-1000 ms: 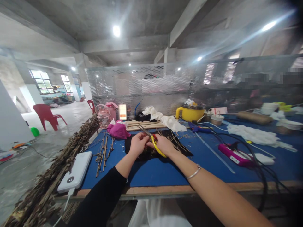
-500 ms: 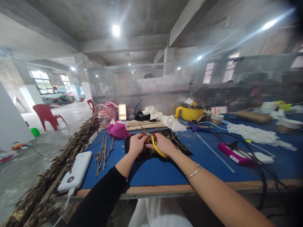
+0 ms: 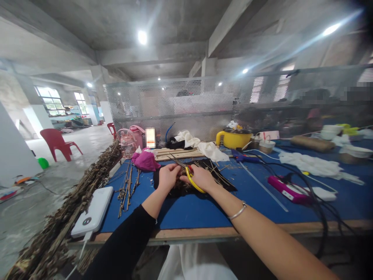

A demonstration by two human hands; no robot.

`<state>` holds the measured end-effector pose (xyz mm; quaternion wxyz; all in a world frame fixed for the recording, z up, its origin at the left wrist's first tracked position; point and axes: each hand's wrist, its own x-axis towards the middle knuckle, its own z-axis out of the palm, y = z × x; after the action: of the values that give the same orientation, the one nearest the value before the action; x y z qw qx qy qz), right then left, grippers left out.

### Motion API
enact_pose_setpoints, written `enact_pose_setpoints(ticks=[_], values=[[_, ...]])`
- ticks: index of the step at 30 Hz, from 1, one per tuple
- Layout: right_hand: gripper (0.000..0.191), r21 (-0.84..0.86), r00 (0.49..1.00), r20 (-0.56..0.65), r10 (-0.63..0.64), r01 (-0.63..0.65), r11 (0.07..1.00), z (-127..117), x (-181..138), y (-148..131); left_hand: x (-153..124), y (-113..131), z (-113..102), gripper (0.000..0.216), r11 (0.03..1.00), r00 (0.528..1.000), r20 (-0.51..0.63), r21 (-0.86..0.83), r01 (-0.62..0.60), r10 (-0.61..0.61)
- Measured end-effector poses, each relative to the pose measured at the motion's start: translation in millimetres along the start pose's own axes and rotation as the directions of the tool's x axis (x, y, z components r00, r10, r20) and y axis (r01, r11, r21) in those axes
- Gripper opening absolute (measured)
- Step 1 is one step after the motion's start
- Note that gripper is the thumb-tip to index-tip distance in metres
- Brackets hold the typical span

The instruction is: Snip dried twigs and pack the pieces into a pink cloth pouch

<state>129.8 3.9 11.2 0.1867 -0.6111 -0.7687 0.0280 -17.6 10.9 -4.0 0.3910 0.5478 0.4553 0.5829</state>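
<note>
From your head camera, your left hand (image 3: pixel 168 177) and right hand (image 3: pixel 200 177) meet over the black mat (image 3: pixel 225 185), which lies mid-tabletop (image 3: pixel 189 214), left of centre and nearer the near edge than the far one. Your right hand is closed round the yellow handle of the scissors (image 3: pixel 190 181). Only an arc of that handle shows under your palm, and the thin blades point up and left past your left fingertips. Your left fingers are curled in with the tips pressed together at the blades. What they pinch is too small and dark against the mat to make out, and the heap under both hands is a blur. Thin twigs (image 3: pixel 216 171) lie across the mat's far part, and more twigs lie loose toward the left edge, beside the power bank (image 3: pixel 93 212) at the near-left corner. The pot (image 3: pixel 233 139) stands by the far edge, and the glue gun (image 3: pixel 287 189) lies well to the right, its cable running off the near edge. Your left sleeve and right forearm are cut off at the bottom. Against half a second ago, both hands hold the same spot and grip; the scissors handle has only edged slightly left.
</note>
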Motion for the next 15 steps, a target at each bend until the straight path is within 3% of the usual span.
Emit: enact_pose_setpoints(ticks=[9, 15], values=[[0.059, 0.017, 0.999, -0.003, -0.050, 0.050, 0.999, 4.1, 2.2, 5.2, 1.6, -1.1, -2.5, 0.016, 0.997, 0.999, -0.012, 0.069, -0.030, 0.031], [0.058, 0.053, 0.998, -0.060, -0.022, 0.025, 0.998, 1.2, 2.5, 4.1, 0.8, -6.4, 0.9, 0.024, 0.997, 0.997, 0.064, 0.067, 0.038, -0.043]])
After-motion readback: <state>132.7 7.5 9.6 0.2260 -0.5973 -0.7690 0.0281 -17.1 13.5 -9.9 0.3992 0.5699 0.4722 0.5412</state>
